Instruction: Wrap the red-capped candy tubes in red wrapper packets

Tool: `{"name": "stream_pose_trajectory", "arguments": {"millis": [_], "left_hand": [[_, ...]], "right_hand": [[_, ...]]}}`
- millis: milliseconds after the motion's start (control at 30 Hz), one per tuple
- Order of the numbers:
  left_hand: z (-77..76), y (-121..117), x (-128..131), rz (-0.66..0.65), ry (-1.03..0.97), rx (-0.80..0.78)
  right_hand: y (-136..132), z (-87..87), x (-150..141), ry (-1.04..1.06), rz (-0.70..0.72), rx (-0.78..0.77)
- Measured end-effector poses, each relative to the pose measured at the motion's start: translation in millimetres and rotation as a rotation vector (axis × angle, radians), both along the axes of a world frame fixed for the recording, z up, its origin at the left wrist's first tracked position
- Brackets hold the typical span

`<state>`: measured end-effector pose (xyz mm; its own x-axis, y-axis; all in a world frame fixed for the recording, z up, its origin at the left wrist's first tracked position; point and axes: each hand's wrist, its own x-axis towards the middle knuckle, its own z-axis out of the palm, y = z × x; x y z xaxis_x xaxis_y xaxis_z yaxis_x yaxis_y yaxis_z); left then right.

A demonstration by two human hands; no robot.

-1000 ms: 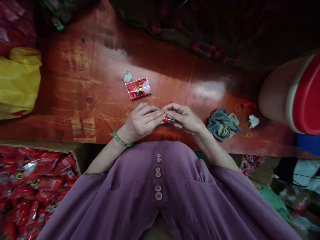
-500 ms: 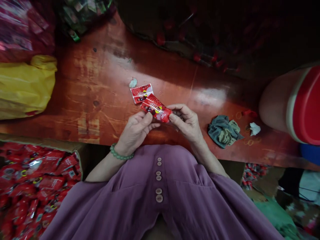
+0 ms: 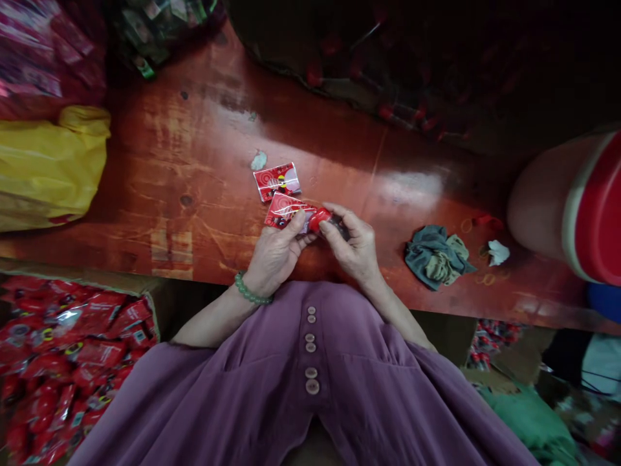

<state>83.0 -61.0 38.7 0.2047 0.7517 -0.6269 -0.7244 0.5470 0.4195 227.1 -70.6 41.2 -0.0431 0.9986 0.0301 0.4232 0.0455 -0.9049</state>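
The person sits close against a red-brown wooden worktop point(image 3: 194, 175), both hands raised just above its near edge. The left hand point(image 3: 274, 249), with a green bead bracelet point(image 3: 250, 291) at the wrist, is closed on a small red printed packet point(image 3: 286, 213), thumb on top and fingers beneath. The right hand point(image 3: 354, 246) pinches the same packet at its right end, where the wrapper bunches into a rounded red bulge. The packet lies tilted, its left end nearly touching a second, similar packet point(image 3: 277, 180) lying flat on the worktop just beyond it.

A crumpled grey-green cloth point(image 3: 436, 255) lies on the worktop to the right of the hands, with a small white scrap point(image 3: 497, 251) near it. A yellow plastic bag point(image 3: 48, 165) sits at the far left. Below the worktop on the left, a box holds many red packets point(image 3: 68, 362). A large container with a red lid point(image 3: 572, 200) stands at the right edge.
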Motion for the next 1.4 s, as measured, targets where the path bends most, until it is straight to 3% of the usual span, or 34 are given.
{"name": "stream_pose_trajectory", "arguments": {"millis": [267,667,900,1033,1133,1267,1400], "left_hand": [[-2.5,5.6,6.9,-0.001,-0.025,-0.044],[-1.5,9.2,2.9,-0.063,0.061,0.079],[-7.7,9.3,0.3,-0.09,0.1,0.123],[-5.7,9.9,2.2,-0.067,0.068,0.099],[-4.4,8.4,3.6,-0.037,0.067,0.092],[-6.6,3.4,2.6,-0.076,0.086,0.085],[-8.2,1.0,0.4,-0.11,0.087,0.123]], "right_hand": [[-1.6,-8.3,-16.2,-0.043,-0.029,0.076],[10.9,-3.2,3.6,0.11,0.152,-0.177],[20.1,7.1,14.7,0.068,0.298,-0.182],[16.7,6.8,12.1,0.14,0.253,-0.209],[11.4,5.7,9.3,0.129,0.226,-0.169],[9.5,9.8,11.1,0.014,0.29,-0.058],[10.4,12.2,13.8,0.023,0.336,-0.059]]}}
